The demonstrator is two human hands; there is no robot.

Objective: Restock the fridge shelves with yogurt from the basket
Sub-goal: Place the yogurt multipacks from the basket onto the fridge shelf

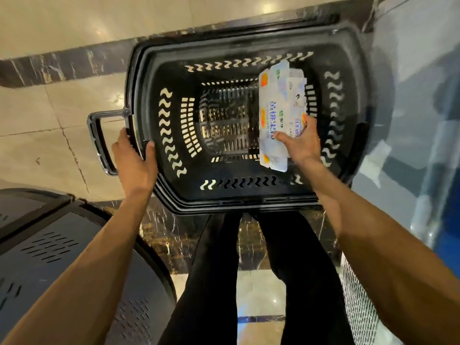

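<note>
A person stands over a black plastic shopping basket (239,204) on a pale tiled floor (49,115), seen from above. The basket fills the middle of the view, its slotted walls sloping down to a slotted bottom.

At 9 o'clock on the basket, the left hand (134,160) is clenched around the rim, with the thumb inside and the fingers over the outer edge. Just beyond it the basket's handle (97,140) lies folded outward over the floor.

At 3 o'clock inside the basket, the right hand (298,143) grasps white yogurt packs (272,103) with blue lettering and orange spots. The thumb lies across the top of the largest pack and the fingers curl around the right side of the bundle. The packs run lengthways from 12 to 6 o'clock along the basket's right wall. I cannot tell whether they rest on the basket bottom or are lifted clear of it.

At 6 o'clock, the person's legs (216,282) in black trousers stand just beside the near rim. At 8 o'clock there is a dark perforated metal unit (49,257). At 3 o'clock, past the basket, stands a blurred glass panel (410,95) with blue behind it.
</note>
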